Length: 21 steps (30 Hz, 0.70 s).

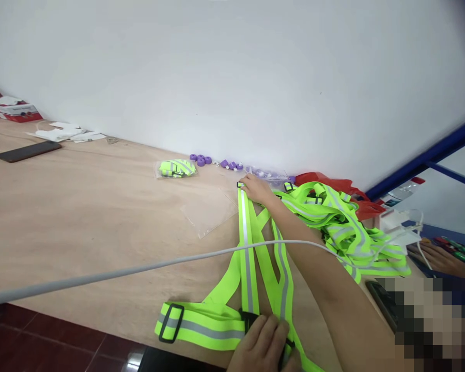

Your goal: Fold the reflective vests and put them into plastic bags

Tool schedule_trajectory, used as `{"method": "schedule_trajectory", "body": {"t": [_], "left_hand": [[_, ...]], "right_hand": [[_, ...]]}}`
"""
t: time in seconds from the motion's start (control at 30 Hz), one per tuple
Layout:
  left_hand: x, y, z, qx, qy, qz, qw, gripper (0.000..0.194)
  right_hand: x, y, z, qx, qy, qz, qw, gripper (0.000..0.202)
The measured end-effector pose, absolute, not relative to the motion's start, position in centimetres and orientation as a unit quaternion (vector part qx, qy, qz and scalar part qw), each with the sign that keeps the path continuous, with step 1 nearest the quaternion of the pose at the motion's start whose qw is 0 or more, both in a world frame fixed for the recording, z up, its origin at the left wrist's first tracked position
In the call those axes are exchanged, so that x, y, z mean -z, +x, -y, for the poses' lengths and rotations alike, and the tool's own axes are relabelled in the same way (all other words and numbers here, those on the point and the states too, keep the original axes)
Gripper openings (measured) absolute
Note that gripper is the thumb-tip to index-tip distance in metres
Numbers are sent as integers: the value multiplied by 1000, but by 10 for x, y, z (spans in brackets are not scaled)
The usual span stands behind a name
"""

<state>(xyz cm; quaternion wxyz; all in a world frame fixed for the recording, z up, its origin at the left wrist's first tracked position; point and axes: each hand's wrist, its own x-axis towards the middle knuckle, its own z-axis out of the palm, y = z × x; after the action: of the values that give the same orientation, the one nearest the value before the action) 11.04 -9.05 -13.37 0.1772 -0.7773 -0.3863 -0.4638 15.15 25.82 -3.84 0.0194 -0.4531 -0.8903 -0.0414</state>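
A neon yellow-green reflective harness (249, 248), with grey stripes, lies stretched over the table in front of me. Up at its far end, my right hand (258, 188) pinches a strap beside a small black slider. Nearer to me, my left hand (263, 343) has its fingers closed on the straps at a black buckle, which it partly covers. To the left runs a waist strap with a black rectangular adjuster (171, 323). A flat clear plastic bag (209, 214) lies left of my right hand. Further left is a bagged, folded harness (177, 168).
A heap of similar harnesses (344, 227) lies right, before a red bag (329, 181). A grey cable (139, 271) crosses the view. Purple pieces (201, 160) line the wall. A dark flat object (29, 151) lies left. Another person's hand (442, 258) shows at far right.
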Motion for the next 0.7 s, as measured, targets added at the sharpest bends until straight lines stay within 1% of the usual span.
{"method": "schedule_trajectory", "body": {"t": [0.1,0.37,0.5,0.7], "left_hand": [[130,111,90,472,-772,390,171,3],[125,111,91,474,-770,397,158,5],[125,108,93,448,-786,399,147,2],[126,103,96,410,-811,389,151,6]], "right_hand": [[39,154,-267,37,-452,891,21,33],[51,157,-268,30,-435,900,24,34],[56,152,-259,25,-409,912,17,34],[54,151,-251,22,-394,919,11,34]]}}
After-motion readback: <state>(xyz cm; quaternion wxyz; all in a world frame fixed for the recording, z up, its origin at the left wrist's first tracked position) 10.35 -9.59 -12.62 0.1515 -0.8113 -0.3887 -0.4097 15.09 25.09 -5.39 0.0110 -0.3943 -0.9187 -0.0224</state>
